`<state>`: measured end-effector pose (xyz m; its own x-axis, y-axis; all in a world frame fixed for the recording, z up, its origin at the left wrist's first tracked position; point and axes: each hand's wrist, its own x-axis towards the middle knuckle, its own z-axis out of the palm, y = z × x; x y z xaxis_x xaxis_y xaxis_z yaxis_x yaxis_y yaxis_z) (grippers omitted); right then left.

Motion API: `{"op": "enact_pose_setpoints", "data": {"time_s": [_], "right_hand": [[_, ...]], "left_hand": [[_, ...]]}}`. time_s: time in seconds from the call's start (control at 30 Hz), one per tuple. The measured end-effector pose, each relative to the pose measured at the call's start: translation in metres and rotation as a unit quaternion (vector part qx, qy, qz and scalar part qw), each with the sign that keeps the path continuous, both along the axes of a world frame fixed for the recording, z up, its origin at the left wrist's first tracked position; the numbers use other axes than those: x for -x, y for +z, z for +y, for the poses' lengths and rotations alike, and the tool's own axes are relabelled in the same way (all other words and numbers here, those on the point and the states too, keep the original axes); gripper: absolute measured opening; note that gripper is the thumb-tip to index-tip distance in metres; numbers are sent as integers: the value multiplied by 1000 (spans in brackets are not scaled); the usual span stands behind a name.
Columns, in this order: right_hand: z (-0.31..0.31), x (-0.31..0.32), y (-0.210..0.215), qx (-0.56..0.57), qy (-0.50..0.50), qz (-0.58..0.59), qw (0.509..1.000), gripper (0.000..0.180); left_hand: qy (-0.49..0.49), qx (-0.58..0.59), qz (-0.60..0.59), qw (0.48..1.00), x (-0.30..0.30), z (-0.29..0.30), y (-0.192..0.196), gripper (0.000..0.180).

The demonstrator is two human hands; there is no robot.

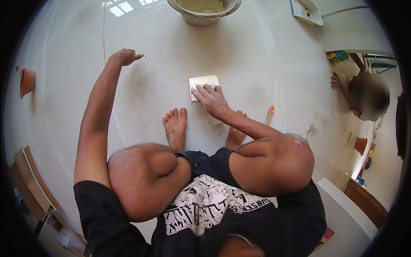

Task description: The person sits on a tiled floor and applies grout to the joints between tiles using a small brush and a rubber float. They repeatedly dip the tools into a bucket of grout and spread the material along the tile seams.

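Observation:
My right hand (210, 99) presses down on a pale, rectangular flat pad (204, 80), its fingers spread over the top and curled onto it. The pad lies flat on the smooth whitish floor (171, 51), just ahead of my bare feet; its exact kind is unclear. My left arm reaches out to the left. At its end my left hand (125, 57) is low near the floor, one finger stretched out to the right and the others partly hidden. A tiny pale speck shows by that fingertip. Whitish dust coats my right fingers.
Ahead stands a bucket (201, 19) with pale paste inside. A white dustpan-like tray (309, 11) lies far right. An orange-handled tool (270, 115) is beside my right knee. An orange-brown container (28, 83) sits left, boards (32, 184) lower left. Another person (369, 96) is at right.

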<state>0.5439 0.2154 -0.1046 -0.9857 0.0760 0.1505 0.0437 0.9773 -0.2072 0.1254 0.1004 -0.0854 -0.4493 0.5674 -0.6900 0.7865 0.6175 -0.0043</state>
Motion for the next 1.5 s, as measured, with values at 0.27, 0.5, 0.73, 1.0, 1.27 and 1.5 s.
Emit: {"op": "enact_pose_setpoints", "data": {"time_s": [0.27, 0.5, 0.73, 1.0, 1.27, 1.5], "right_hand": [[0, -7, -5, 25, 29, -14, 999, 44], [19, -13, 21, 153, 1, -60, 986, 43], [122, -74, 42, 531, -332, -20, 780, 39], [135, -66, -1, 782, -283, -20, 556, 43], [133, 118, 97, 604, 110, -181, 769, 47], [176, 224, 199, 542, 29, 67, 837, 43]], "left_hand": [[-18, 29, 5, 999, -11, 9, 15, 72], [-10, 18, 5, 1000, -4, 18, 12, 71], [144, -5, -46, 989, 20, 10, 16, 77], [159, -54, 20, 986, 54, -48, 8, 66], [136, -83, 58, 986, 27, -43, 117, 57], [232, -321, 91, 914, 55, -25, 119, 58]]}}
